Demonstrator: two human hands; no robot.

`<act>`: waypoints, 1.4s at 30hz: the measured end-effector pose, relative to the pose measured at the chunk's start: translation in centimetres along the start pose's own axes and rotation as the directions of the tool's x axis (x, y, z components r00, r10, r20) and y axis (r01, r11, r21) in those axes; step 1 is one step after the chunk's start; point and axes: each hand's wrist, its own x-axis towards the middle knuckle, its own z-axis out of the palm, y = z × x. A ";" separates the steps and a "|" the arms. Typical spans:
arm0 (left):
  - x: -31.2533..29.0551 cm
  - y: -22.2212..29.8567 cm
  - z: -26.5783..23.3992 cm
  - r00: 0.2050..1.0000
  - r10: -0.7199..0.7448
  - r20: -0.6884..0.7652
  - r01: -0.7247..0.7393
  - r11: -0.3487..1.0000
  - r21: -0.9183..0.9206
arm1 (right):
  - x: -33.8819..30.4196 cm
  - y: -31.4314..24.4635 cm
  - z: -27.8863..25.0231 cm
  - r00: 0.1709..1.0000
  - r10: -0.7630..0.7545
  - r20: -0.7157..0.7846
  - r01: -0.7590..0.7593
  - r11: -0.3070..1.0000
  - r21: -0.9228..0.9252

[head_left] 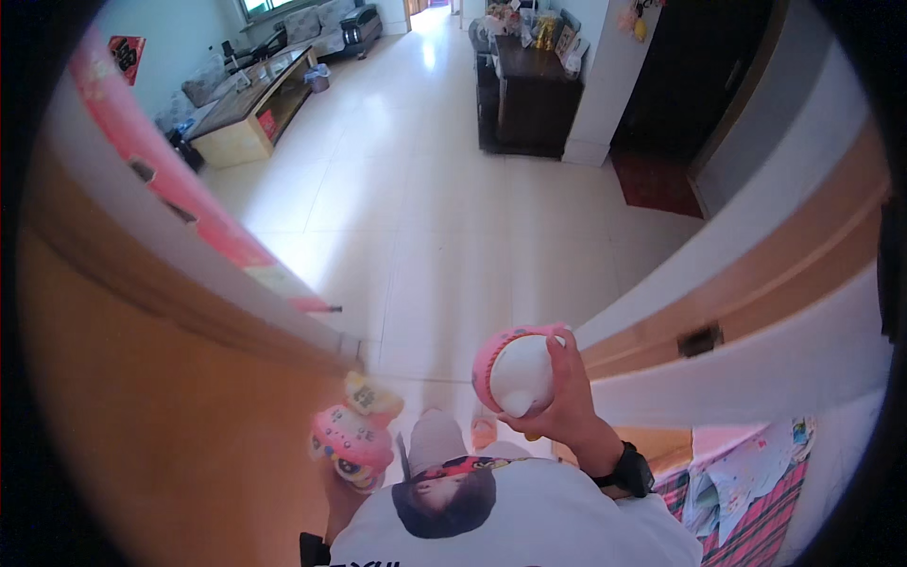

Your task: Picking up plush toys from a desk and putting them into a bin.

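My right hand (573, 404), with a dark watch (631, 471) at the wrist, is closed around a rounded pink-and-white object (525, 376). Its smooth white side with a small bump faces up, and a pink rim curves along its left. Lower left, a pink figurine (351, 440) with large painted eyes and a pale yellow piece on top rests in my left hand (334, 484). That hand's fingers are mostly hidden behind the figurine. Both objects are held apart, in front of my white printed shirt (567, 501).
I stand in a doorway, with an orange-brown door (179, 406) at left and a wooden frame (756, 283) at right. Beyond the tiled floor (406, 208) are a low table (236, 128), a sofa (316, 24), a dark cabinet (534, 104) and a red mat (657, 184) by a dark door (694, 71).
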 end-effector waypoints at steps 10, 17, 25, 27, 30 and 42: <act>21.8 8.5 5.7 0.983 -0.176 -0.050 0.175 0.984 -0.023 | 14.5 6.1 3.0 0.951 0.276 -0.141 -0.299 0.936 -0.185; 35.0 11.3 16.0 0.967 -0.245 0.065 0.242 0.969 0.056 | 20.1 11.4 2.5 0.872 0.352 -0.340 -0.423 0.892 -0.162; 43.2 10.6 20.8 0.970 -0.232 0.065 0.220 0.963 0.156 | 27.9 20.1 0.2 0.777 0.574 -0.258 -0.628 0.737 -0.249; 44.6 11.0 22.0 0.982 -0.181 0.058 0.171 0.974 0.149 | 29.1 22.3 0.0 0.800 0.534 -0.272 -0.581 0.803 -0.134; 48.4 10.4 24.2 0.985 -0.164 0.055 0.154 0.977 0.148 | 28.5 27.4 0.2 0.738 0.465 -0.490 -0.548 0.836 -0.033; 56.3 13.4 28.9 0.991 0.133 0.006 -0.133 0.990 -0.039 | 42.2 35.5 0.2 0.734 0.565 -0.377 -0.621 0.783 -0.035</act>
